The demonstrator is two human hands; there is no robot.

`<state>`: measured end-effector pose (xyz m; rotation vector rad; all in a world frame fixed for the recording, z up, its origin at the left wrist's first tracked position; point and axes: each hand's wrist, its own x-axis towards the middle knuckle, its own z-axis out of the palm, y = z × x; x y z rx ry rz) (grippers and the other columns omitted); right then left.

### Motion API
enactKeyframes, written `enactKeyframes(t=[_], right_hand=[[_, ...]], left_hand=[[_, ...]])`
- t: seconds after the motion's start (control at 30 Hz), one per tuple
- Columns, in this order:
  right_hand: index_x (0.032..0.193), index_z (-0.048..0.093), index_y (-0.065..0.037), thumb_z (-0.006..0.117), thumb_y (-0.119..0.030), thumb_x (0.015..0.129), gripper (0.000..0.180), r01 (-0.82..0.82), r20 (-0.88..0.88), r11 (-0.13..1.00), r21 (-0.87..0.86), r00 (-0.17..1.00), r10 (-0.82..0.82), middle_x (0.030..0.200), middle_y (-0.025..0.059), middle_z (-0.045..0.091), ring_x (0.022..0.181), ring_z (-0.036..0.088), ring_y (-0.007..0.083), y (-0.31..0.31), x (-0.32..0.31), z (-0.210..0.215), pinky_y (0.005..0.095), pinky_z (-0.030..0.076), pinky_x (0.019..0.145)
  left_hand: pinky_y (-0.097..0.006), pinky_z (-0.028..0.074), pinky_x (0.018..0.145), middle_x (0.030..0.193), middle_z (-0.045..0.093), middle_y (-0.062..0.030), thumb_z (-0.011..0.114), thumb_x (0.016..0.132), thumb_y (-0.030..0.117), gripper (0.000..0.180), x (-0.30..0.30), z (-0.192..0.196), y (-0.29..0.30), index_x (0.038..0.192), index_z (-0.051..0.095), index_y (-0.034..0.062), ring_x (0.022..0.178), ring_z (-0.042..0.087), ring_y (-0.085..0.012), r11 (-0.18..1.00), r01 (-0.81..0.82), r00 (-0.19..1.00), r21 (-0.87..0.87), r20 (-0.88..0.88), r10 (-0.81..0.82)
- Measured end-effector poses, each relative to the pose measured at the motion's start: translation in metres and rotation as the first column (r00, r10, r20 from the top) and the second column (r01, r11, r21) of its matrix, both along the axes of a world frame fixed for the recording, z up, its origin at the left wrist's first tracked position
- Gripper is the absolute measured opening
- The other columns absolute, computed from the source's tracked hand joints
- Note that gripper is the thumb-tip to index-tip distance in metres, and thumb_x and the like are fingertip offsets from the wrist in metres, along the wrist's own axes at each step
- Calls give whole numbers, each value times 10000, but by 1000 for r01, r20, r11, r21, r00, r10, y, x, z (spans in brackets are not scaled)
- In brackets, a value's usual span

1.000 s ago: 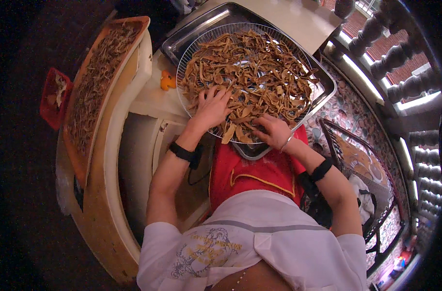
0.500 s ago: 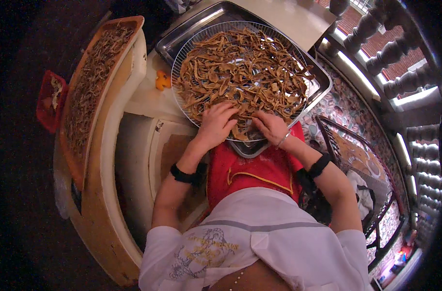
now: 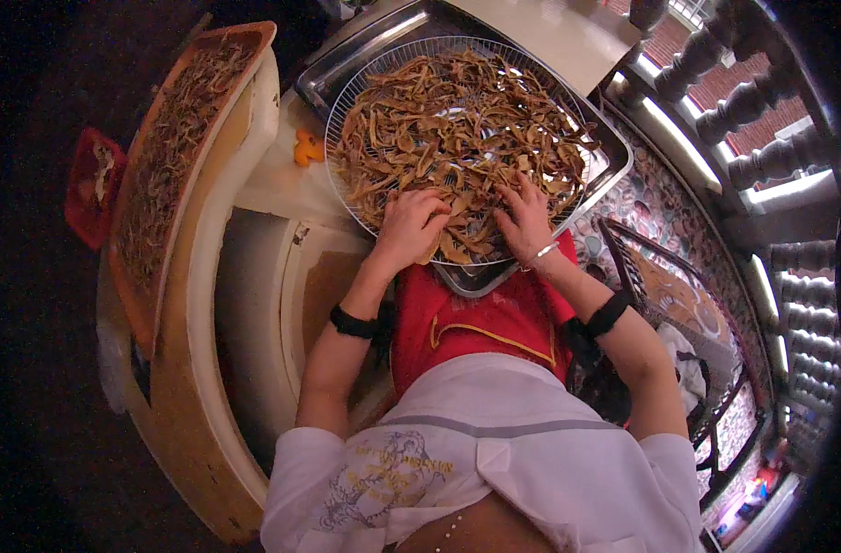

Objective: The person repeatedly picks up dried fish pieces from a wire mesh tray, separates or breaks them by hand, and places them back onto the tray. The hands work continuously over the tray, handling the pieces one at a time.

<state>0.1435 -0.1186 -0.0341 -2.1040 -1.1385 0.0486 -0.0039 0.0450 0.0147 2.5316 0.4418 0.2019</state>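
Brown, dried, curled strips (image 3: 439, 111) cover a round wire rack (image 3: 339, 189), thinner in some spots where the wires show. My left hand (image 3: 409, 226) rests on the near left part of the strips, its thumb apart from the fingers and the fingertips partly hidden. To its right, my right hand (image 3: 527, 224) lies over the strips with its fingers stretched away from me and spread. Neither hand shows a strip clearly gripped. Beneath the rack is a rectangular metal tray (image 3: 614, 157), its near corner above my red-covered lap.
A long orange tray (image 3: 268, 41) of thin dried pieces stands on the curved ledge at left. Beyond it is a red basket (image 3: 81, 198). A small orange object (image 3: 307, 147) sits left of the rack. A folding chair (image 3: 679, 290) and a stone balustrade (image 3: 757, 161) are at right.
My right hand has moved farther out over the strips, and its fingers have gone from bent together to spread. My left hand has shifted only slightly.
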Motion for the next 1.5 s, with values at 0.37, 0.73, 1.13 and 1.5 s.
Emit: enactKeyframes(t=[0.37,0.73,1.13,1.5], right_hand=[[1116,556,-58,610,-170,771,366,-33,-83,979,202,995,51,1135,149,528,1103,458,342,-1,1,3,426,376,923],[994,608,-69,586,-232,794,258,-274,-408,962,-7,879,247,876,143,653,804,627,341,-4,14,26,425,487,722],[929,644,-66,616,-166,766,193,-247,-158,962,-116,961,228,857,132,605,837,554,325,-13,41,22,390,437,778],[1113,571,-171,602,-157,755,360,-201,234,949,-244,937,259,924,75,524,899,534,279,-16,19,11,413,415,719]], left_hand=[[-409,345,962,1158,573,-111,586,812,220,233,-1,3,-5,998,628,86,1128,478,-294,999,-5,1000,46,-28,7],[-397,384,915,1072,605,-96,576,815,191,208,0,0,-6,973,622,64,1069,507,-286,999,-44,998,32,39,42],[-393,392,900,1040,611,-90,580,814,189,191,0,0,-6,959,621,72,1036,521,-290,998,-41,997,45,65,38],[-403,389,905,1043,612,-95,575,815,193,190,1,-4,-5,949,620,66,1041,521,-290,998,-33,998,50,52,31]])
